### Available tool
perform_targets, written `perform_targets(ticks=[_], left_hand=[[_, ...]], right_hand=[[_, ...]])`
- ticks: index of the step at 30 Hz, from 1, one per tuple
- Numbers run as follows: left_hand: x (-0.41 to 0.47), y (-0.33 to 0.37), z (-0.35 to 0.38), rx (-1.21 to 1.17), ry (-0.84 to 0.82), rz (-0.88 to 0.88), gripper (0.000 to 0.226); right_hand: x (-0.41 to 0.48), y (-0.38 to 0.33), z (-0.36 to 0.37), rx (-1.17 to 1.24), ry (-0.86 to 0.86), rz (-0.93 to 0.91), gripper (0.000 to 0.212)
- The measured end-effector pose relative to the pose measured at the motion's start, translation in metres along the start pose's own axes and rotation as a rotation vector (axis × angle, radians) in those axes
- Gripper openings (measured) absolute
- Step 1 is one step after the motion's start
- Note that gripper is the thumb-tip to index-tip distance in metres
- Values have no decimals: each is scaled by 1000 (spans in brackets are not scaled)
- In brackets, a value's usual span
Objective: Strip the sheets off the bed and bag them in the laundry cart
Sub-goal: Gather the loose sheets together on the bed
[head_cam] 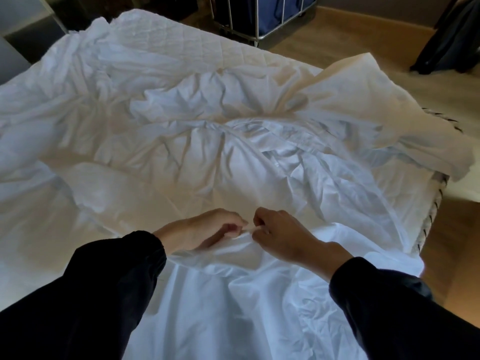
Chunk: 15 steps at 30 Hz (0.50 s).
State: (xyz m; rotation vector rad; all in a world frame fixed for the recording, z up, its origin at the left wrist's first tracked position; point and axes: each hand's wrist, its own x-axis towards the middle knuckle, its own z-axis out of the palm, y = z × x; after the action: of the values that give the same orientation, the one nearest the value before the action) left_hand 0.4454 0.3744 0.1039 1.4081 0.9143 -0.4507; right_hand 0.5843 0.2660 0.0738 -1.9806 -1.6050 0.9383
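Sheets (207, 157) loose but on bed; left hand (207, 229), right hand (280, 232) pinching an edge; laundry cart (262, 16) unloaded so far.

Crumpled matt white cloth sheets (207, 141); shiny metal-framed laundry cart (262, 19).

Floor (345, 37): pale wood-look boards, far beyond the fingers and to their right, running down the right edge of the view.

Skirting (374, 18): light wooden band at the foot of the far wall, beyond and right of the fingers.

Wall (384, 2): dim grey-brown strip above the skirting.

Dark fabric (452, 37): black cloth hanging to the floor, far right of the fingers; what it is cannot be told.

Grey panel (18, 24): flat, pale grey furniture or wall face, far left.

Light: warm glow on the boards at right; top left corner in shadow.
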Motion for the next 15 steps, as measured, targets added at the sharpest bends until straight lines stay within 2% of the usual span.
perform_targets(ticks=[3, 6, 8, 12, 15], left_hand=[[8, -2, -3, -41, 58, -66, 36], [11, 0, -11, 139, -65, -136, 16], [8, 5, -15, 312, -135, -193, 19], [-2, 9, -23, 500, -255, -233, 19], [-3, 2, -22, 638, -272, -201, 15]], right_hand=[[-4, -2, -2, 27, -12, -48, 17], [-9, -7, -2, 11, -18, -81, 11], [-12, -8, 0, -30, -16, -101, 16], [-15, -3, 5, -112, 9, -104, 27], [-15, 0, 11, -142, 31, -111, 27]])
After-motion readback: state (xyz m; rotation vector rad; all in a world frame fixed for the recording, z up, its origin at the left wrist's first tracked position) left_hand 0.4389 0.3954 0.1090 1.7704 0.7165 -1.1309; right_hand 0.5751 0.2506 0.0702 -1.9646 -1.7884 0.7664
